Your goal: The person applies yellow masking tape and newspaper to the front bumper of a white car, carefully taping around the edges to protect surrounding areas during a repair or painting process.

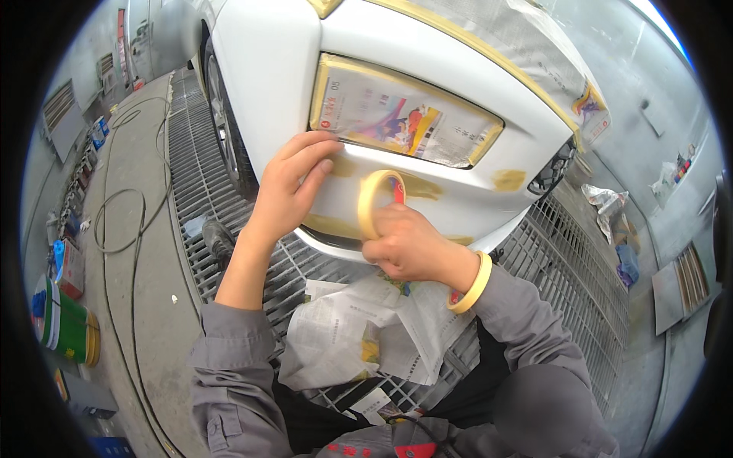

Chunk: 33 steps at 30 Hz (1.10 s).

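Observation:
My left hand rests its fingertips on a white car bumper, at the lower left corner of a recess. That recess is covered with printed newspaper edged in yellow masking tape. In my right hand is a roll of yellow masking tape, with fingers through its ring, just in front of the bumper. A second tape roll hangs around my right wrist. Dull yellowish patches mark the bumper's lower part. Whether a tape strip runs between my hands cannot be made out.
Crumpled newspaper lies on the metal floor grating before me. A car wheel is at the left. Hoses trail over the concrete by a green bucket. More masking paper covers the car above.

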Each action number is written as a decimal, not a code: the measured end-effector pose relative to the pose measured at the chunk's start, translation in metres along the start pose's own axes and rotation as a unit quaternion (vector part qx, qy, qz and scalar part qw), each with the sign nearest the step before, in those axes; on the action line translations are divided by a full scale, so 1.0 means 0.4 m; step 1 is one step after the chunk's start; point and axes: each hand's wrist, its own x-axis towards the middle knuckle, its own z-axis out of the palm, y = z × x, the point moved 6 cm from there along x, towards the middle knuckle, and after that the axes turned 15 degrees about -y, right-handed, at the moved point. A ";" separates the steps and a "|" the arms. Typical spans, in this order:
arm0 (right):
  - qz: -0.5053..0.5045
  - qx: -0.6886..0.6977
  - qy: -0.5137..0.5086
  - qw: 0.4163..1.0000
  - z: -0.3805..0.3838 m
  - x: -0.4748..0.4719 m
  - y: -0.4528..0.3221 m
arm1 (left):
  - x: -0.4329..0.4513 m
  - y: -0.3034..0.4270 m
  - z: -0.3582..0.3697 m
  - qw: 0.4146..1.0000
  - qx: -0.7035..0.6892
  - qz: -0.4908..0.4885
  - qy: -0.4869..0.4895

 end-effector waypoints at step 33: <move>0.263 0.221 0.026 0.939 -0.198 -0.338 0.144 | 0.018 0.007 0.029 0.986 0.056 -0.047 0.152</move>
